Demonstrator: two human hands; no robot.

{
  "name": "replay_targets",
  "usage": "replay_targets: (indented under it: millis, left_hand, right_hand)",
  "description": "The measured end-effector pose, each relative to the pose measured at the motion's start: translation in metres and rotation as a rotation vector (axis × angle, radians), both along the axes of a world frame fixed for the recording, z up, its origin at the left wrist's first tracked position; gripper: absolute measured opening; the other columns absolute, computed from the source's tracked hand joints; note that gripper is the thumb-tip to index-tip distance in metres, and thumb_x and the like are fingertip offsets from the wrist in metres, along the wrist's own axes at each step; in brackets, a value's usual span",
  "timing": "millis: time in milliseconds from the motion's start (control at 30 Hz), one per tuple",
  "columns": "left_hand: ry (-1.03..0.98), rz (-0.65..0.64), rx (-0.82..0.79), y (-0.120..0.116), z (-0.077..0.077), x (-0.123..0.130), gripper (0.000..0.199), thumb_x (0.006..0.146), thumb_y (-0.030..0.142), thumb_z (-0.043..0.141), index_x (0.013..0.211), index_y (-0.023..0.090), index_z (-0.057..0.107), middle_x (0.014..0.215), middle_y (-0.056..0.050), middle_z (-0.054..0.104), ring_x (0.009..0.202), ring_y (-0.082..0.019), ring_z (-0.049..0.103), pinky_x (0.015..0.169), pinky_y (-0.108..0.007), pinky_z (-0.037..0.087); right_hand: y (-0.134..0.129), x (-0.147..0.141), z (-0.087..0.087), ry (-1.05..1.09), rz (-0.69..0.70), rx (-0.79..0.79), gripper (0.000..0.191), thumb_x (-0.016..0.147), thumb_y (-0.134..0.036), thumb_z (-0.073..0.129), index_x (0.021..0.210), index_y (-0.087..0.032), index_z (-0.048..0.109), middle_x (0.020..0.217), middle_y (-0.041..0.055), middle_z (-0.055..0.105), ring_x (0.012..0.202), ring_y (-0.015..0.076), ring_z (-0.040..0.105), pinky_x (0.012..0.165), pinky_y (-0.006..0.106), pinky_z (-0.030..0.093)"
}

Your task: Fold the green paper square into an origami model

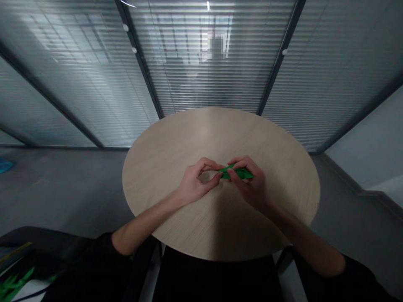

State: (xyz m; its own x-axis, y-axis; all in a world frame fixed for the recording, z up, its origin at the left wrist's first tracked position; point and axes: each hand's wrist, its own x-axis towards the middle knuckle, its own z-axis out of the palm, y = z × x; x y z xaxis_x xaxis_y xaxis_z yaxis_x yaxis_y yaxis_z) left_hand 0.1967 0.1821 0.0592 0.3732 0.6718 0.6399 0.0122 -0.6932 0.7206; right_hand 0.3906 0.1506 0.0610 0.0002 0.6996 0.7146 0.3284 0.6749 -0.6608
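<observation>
A small green folded piece (242, 173) is held between both hands above the middle of the round wooden table (176, 142). My left hand (197, 179) pinches its left tip between thumb and fingers. On the other side, my right hand (251, 183) grips the piece's right part, with the thumb pressed on the near side and the fingers over the far side. Parts of the piece are hidden by the fingers, and its exact shape is too small to make out.
Glass partitions with blinds (208, 79) stand behind the table. Green items (15, 285) lie at the bottom left, beside a dark bag or chair. A blue object (5, 165) is on the floor at the far left.
</observation>
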Motion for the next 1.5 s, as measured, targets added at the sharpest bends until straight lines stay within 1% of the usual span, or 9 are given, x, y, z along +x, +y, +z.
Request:
replay_targets:
  millis: [133, 333, 500, 600, 733, 1000, 1167, 1300, 1500]
  left_hand:
    - [0.011, -0.004, -0.016, 0.0002, 0.0000, -0.0011, 0.006, 0.094, 0.021, 0.070, 0.095, 0.018, 0.065, 0.101, -0.008, 0.080, 0.091, -0.016, 0.078, 0.084, -0.029, 0.063]
    - [0.002, -0.015, -0.032, -0.0003, 0.0002, -0.0016, 0.010, 0.091, 0.020, 0.071, 0.087, 0.019, 0.062, 0.102, -0.008, 0.081, 0.093, -0.018, 0.078, 0.085, -0.032, 0.063]
    - [-0.039, -0.050, -0.075, -0.0020, 0.0017, 0.0009, 0.015, 0.090, 0.020, 0.072, 0.094, 0.019, 0.058, 0.100, -0.009, 0.080, 0.094, -0.018, 0.078, 0.087, -0.031, 0.063]
    - [-0.041, -0.041, -0.075, -0.0017, 0.0009, 0.0016, 0.017, 0.091, 0.022, 0.072, 0.097, 0.019, 0.056, 0.100, -0.009, 0.080, 0.092, -0.017, 0.078, 0.085, -0.031, 0.063]
    - [-0.028, -0.025, -0.062, 0.0000, -0.0008, 0.0009, 0.015, 0.095, 0.025, 0.070, 0.097, 0.018, 0.057, 0.100, -0.010, 0.080, 0.091, -0.017, 0.078, 0.083, -0.030, 0.063]
    - [-0.016, -0.026, -0.077, 0.0005, -0.0015, -0.0002, 0.010, 0.097, 0.025, 0.067, 0.098, 0.018, 0.059, 0.101, -0.009, 0.080, 0.093, -0.018, 0.078, 0.086, -0.032, 0.063]
    - [-0.013, -0.024, -0.075, -0.0013, 0.0006, -0.0004, 0.007, 0.097, 0.022, 0.064, 0.098, 0.018, 0.058, 0.101, -0.010, 0.080, 0.093, -0.019, 0.078, 0.085, -0.032, 0.062]
    - [-0.003, -0.038, -0.047, -0.0026, 0.0029, -0.0015, 0.005, 0.097, 0.018, 0.060, 0.101, 0.018, 0.057, 0.101, -0.010, 0.079, 0.095, -0.018, 0.077, 0.085, -0.031, 0.061]
    - [0.009, -0.029, -0.056, -0.0029, 0.0030, -0.0010, 0.010, 0.095, 0.021, 0.065, 0.100, 0.019, 0.057, 0.101, -0.010, 0.080, 0.092, -0.019, 0.077, 0.085, -0.033, 0.061]
  right_hand:
    - [-0.0002, 0.0000, 0.0005, -0.003, 0.005, 0.004, 0.009, 0.093, -0.023, 0.069, 0.085, -0.023, 0.063, 0.096, 0.0041, 0.068, 0.083, 0.0180, 0.066, 0.074, 0.037, 0.054]
    - [-0.0012, 0.0001, 0.0010, -0.016, 0.001, 0.009, 0.010, 0.092, -0.022, 0.070, 0.085, -0.023, 0.063, 0.096, 0.0040, 0.068, 0.083, 0.0181, 0.066, 0.074, 0.037, 0.053]
    - [-0.0004, -0.0002, 0.0002, -0.011, -0.007, 0.025, 0.011, 0.091, -0.020, 0.070, 0.084, -0.023, 0.062, 0.094, 0.0032, 0.067, 0.083, 0.0174, 0.065, 0.074, 0.036, 0.053]
    - [0.0000, -0.0002, 0.0001, -0.017, -0.018, 0.039, 0.012, 0.091, -0.020, 0.070, 0.084, -0.023, 0.061, 0.093, 0.0029, 0.067, 0.082, 0.0172, 0.065, 0.074, 0.036, 0.053]
    - [0.0001, 0.0003, 0.0000, -0.033, -0.029, 0.053, 0.012, 0.091, -0.021, 0.071, 0.084, -0.023, 0.061, 0.094, 0.0030, 0.067, 0.083, 0.0174, 0.065, 0.074, 0.037, 0.052]
    - [0.0002, 0.0007, -0.0006, -0.040, -0.038, 0.089, 0.013, 0.092, -0.020, 0.070, 0.084, -0.023, 0.061, 0.094, 0.0027, 0.066, 0.084, 0.0178, 0.065, 0.076, 0.037, 0.053]
    - [0.0000, 0.0002, 0.0000, -0.044, -0.046, 0.071, 0.013, 0.092, -0.021, 0.070, 0.084, -0.023, 0.060, 0.094, 0.0025, 0.067, 0.083, 0.0177, 0.065, 0.075, 0.037, 0.053]
    - [0.0002, -0.0002, 0.0000, -0.044, -0.068, 0.063, 0.014, 0.092, -0.021, 0.070, 0.082, -0.023, 0.060, 0.093, 0.0021, 0.067, 0.082, 0.0175, 0.064, 0.074, 0.037, 0.053]
    - [-0.0001, -0.0001, -0.0001, -0.049, -0.062, 0.068, 0.014, 0.092, -0.021, 0.070, 0.083, -0.023, 0.059, 0.093, 0.0020, 0.067, 0.083, 0.0174, 0.064, 0.074, 0.036, 0.052]
